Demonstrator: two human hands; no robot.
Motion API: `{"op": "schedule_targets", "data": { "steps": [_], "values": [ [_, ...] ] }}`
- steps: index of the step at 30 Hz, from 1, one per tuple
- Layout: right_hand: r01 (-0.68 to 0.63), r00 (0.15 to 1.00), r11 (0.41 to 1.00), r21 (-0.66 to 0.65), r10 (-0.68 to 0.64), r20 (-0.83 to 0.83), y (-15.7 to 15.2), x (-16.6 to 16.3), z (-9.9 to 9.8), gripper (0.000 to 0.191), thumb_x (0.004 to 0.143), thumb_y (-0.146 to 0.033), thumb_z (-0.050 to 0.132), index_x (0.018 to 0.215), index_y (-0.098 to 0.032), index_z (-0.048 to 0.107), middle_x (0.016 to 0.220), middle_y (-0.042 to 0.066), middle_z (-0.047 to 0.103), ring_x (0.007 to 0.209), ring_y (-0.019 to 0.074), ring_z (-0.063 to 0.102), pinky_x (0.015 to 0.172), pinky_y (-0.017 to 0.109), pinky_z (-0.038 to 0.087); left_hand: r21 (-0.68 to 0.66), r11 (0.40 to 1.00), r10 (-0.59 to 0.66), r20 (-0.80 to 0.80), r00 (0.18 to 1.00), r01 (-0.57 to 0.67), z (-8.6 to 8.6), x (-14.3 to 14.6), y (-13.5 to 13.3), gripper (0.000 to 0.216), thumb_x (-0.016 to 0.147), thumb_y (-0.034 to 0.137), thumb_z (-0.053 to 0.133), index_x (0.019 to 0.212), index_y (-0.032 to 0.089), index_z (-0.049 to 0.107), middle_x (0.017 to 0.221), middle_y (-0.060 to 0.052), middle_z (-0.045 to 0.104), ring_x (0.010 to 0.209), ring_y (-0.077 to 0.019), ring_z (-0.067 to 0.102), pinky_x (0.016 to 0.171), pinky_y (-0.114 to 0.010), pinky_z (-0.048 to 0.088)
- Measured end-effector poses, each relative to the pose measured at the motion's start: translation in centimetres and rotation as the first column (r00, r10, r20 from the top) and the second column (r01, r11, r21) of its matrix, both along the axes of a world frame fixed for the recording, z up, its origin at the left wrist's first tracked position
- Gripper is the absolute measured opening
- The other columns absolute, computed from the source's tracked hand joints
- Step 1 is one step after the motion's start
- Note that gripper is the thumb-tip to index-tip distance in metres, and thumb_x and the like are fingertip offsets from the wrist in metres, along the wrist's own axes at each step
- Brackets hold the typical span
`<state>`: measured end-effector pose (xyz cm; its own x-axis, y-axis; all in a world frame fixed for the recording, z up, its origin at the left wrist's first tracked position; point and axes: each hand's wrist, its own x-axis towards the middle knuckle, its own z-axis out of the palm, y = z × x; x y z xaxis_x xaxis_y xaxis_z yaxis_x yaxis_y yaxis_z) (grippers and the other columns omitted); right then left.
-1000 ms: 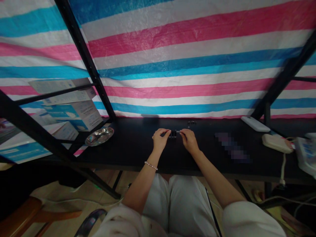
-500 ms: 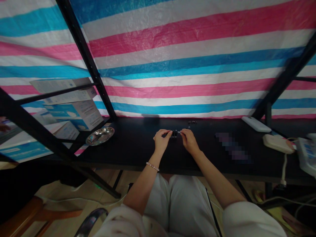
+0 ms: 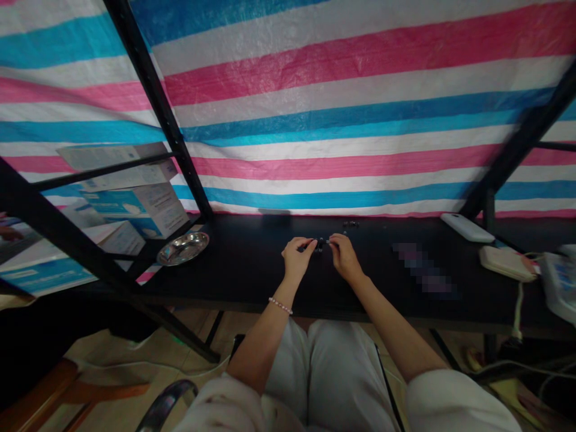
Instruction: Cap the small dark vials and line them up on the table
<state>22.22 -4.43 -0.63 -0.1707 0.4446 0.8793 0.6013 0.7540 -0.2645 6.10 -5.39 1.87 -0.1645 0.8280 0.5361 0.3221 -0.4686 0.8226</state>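
Above the black table (image 3: 252,270), my left hand (image 3: 297,258) is closed in a pinch on a small dark part (image 3: 319,245), whose exact kind I cannot make out. Facing it from the right, my right hand (image 3: 345,257) pinches a thin, silvery rod-like piece (image 3: 327,242) that points at the dark part. The two hands are close together, with the dark part between their fingertips. Just beyond my right hand lie several tiny metal pieces (image 3: 351,224) on the tabletop.
A shiny metal dish (image 3: 183,248) stands at the left, beside blue-and-white boxes (image 3: 157,207) behind a black frame post (image 3: 157,102). To the right are a blurred-out flat object (image 3: 425,270), a white device (image 3: 467,227), a beige box with a cable (image 3: 507,263) and a clear container (image 3: 560,282).
My left hand has shifted very slightly to the right, and its fingertips have changed position a little on the dark part. My right hand stays nearly in place.
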Motion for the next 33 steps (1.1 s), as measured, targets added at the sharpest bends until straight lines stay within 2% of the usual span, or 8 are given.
{"op": "schedule_targets", "data": {
  "steps": [3,8,11,19,33],
  "values": [
    [-0.034,0.999,0.999,-0.036,0.034,-0.011,-0.5,-0.2,0.3,0.024,0.087,-0.019,0.040,0.110,-0.021,0.046,0.107,0.013,0.052,0.105,0.0238,0.051,0.091,0.048,0.045,-0.011,1.000,-0.023,0.000,1.000,0.023,0.0,0.3,-0.2,0.018,0.071,0.035,0.065,0.076,0.018,0.070,0.083,-0.004,0.067,0.081,-0.0146,0.061,0.079,-0.028,0.046],
    [-0.097,0.995,0.990,-0.098,0.097,-0.010,-1.4,-0.3,1.0,0.047,0.081,-0.016,0.044,0.127,-0.018,0.033,0.127,0.016,0.041,0.122,0.0262,0.039,0.100,0.052,0.036,-0.033,0.998,-0.044,-0.017,0.999,0.044,0.3,1.1,-0.7,0.016,0.070,0.033,0.066,0.076,0.019,0.070,0.085,-0.004,0.068,0.085,-0.0160,0.061,0.082,-0.030,0.045],
    [-0.130,0.992,0.987,-0.095,0.129,-0.012,-1.6,-0.1,1.1,0.056,0.076,-0.015,0.046,0.130,-0.018,0.029,0.132,0.016,0.036,0.126,0.0273,0.034,0.102,0.054,0.032,-0.037,0.997,-0.061,-0.020,0.998,0.061,0.4,1.3,-1.0,0.014,0.071,0.031,0.065,0.076,0.019,0.070,0.085,-0.004,0.068,0.085,-0.0157,0.061,0.084,-0.030,0.045],
    [-0.154,0.988,0.984,-0.089,0.154,-0.012,-1.6,0.0,1.2,0.059,0.073,-0.013,0.046,0.128,-0.020,0.026,0.139,0.015,0.029,0.130,0.0277,0.029,0.102,0.056,0.031,-0.046,0.997,-0.067,-0.040,0.997,0.065,0.6,1.5,-1.4,0.010,0.072,0.028,0.064,0.077,0.021,0.070,0.087,-0.002,0.068,0.088,-0.0159,0.061,0.086,-0.031,0.044],
    [-0.141,0.990,0.987,-0.083,0.140,-0.019,-1.6,0.0,1.1,0.058,0.073,-0.014,0.046,0.128,-0.020,0.027,0.140,0.015,0.028,0.130,0.0279,0.028,0.101,0.056,0.031,-0.050,0.996,-0.083,-0.060,0.995,0.080,0.7,2.0,-1.6,0.008,0.071,0.024,0.066,0.076,0.020,0.070,0.087,-0.003,0.068,0.086,-0.0160,0.060,0.082,-0.031,0.045]
  ]
}}
